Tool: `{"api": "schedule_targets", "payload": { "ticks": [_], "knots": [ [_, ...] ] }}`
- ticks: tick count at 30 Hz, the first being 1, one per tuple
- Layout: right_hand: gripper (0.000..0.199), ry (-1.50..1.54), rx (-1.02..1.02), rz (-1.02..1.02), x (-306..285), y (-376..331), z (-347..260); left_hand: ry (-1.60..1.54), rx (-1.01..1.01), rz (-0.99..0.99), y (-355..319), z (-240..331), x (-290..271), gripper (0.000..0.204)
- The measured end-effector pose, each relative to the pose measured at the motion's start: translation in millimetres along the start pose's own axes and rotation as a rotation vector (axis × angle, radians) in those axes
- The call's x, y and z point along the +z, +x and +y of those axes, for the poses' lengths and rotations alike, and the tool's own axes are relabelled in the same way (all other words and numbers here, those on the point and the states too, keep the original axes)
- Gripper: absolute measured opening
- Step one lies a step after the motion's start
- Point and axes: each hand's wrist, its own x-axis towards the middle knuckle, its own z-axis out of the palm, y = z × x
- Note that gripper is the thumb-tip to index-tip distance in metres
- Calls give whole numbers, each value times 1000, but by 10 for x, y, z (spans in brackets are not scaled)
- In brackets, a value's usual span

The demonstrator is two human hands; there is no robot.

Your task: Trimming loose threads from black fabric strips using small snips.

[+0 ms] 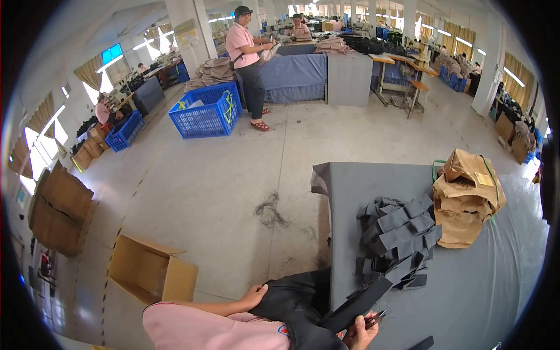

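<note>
My left hand [254,297] is closed at the edge of a large piece of black fabric [291,297], which is gathered over my lap by the table corner. My right hand [360,333] is closed around small dark thread snips [377,318], their pointed tips showing beyond the fingers. A flat black fabric strip [359,303] runs past the right thumb and over the table edge; whether the fingers also pinch it I cannot tell. Beyond it lies a loose pile of dark grey folded fabric pieces [402,233].
A torn brown paper package [466,195] with green strapping sits on the grey-covered table [361,181]. An open cardboard box [140,265] stands on the floor to my left. Farther off, a person in pink [245,52] stands beside a blue plastic crate [207,114].
</note>
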Motion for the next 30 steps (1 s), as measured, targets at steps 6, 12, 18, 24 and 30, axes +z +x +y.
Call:
{"api": "schedule_targets", "payload": {
  "ticks": [6, 12, 18, 24, 30],
  "knots": [
    [20, -10, 14, -35, -81, 44, 79, 63, -23, 13, 196, -245, 36, 57],
    [20, 2, 1, -17, -116, 73, 109, 136, -27, 86, 179, -189, 71, 48],
    [19, 21, 14, -42, -16, 20, 7, 90, 78, 209, 133, -289, 4, 42],
    [19, 0, 15, -16, -87, 46, 52, 124, 74, 67, -148, 26, -326, 37],
    [20, 32, 61, -58, -37, 33, 15, 25, -244, -303, -62, 124, -565, 36]
  ]
}}
